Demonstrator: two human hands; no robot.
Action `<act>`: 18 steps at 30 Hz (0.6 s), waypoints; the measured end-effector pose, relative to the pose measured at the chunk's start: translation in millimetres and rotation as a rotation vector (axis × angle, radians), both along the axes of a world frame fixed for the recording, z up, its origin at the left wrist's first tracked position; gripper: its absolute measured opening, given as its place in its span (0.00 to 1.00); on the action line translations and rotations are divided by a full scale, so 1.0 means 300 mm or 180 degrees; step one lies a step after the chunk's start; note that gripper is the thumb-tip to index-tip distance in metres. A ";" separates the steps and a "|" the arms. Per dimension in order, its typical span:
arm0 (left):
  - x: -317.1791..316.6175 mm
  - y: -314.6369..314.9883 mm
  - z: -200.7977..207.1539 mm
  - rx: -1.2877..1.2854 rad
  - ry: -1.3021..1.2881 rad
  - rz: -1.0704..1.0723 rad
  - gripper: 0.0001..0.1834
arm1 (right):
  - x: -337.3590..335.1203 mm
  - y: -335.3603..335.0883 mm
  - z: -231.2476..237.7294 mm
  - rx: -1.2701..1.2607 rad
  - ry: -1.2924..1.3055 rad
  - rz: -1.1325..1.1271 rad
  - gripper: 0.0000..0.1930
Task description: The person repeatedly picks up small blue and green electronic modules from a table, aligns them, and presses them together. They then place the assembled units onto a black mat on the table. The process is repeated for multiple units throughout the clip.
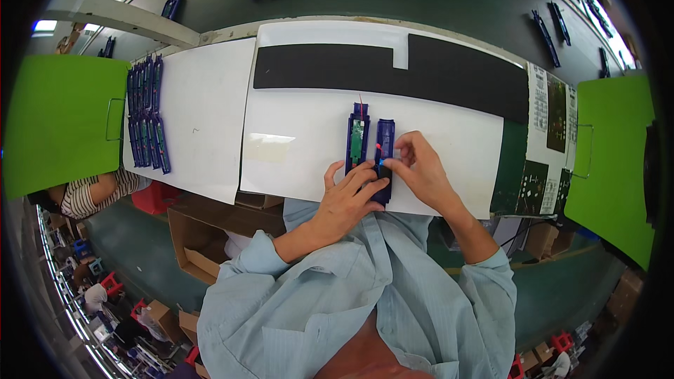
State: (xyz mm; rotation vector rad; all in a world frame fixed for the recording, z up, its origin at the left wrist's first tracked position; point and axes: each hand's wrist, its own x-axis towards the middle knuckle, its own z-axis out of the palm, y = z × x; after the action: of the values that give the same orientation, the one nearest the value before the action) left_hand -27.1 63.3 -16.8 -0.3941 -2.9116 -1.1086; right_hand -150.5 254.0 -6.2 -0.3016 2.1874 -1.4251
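Observation:
Two long dark-blue plastic housing halves lie side by side in front of me on the white worktop. The left half (357, 142) carries a green circuit board (357, 138), with a thin red wire standing up from its far end. The right half (385, 128) has a small red part (378, 146) and a bright blue bit inside it. My left hand (344, 200) lies across the near end of the right half, its fingers and thumb gripping it. My right hand (421, 168) pinches at that half's right edge beside the blue bit; what its fingertips hold is too small to tell.
Rows of similar blue housings (146, 112) lie on the worktop at the left. A black mat strip (323, 67) runs along the back. Beyond it, a green conveyor (337, 0) carries more housings. Green panels (63, 123) flank the station; a cardboard box (200, 235) stands below at left.

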 end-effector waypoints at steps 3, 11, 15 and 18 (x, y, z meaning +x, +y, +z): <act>0.000 -0.007 0.011 -0.0088 0.0088 -0.0052 0.32 | -0.018 -0.030 0.032 -0.0235 0.0493 0.0346 0.09; -0.145 -0.067 0.083 -0.0108 0.0853 0.0917 0.18 | -0.015 -0.081 0.002 -0.0237 0.0860 0.0440 0.04; -0.202 -0.092 0.051 -0.0160 0.0878 0.0768 0.09 | -0.016 -0.078 -0.004 -0.0356 0.0675 0.0378 0.05; -0.214 -0.088 0.026 0.0027 0.0732 0.0813 0.07 | -0.028 -0.061 -0.030 -0.0710 0.0037 0.0233 0.05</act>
State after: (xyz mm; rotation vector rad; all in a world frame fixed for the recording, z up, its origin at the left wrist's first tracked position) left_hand -91.4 36.9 -9.1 -0.1325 -2.6626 -0.9679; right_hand -158.9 235.8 -15.0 -0.4644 2.0064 -1.6315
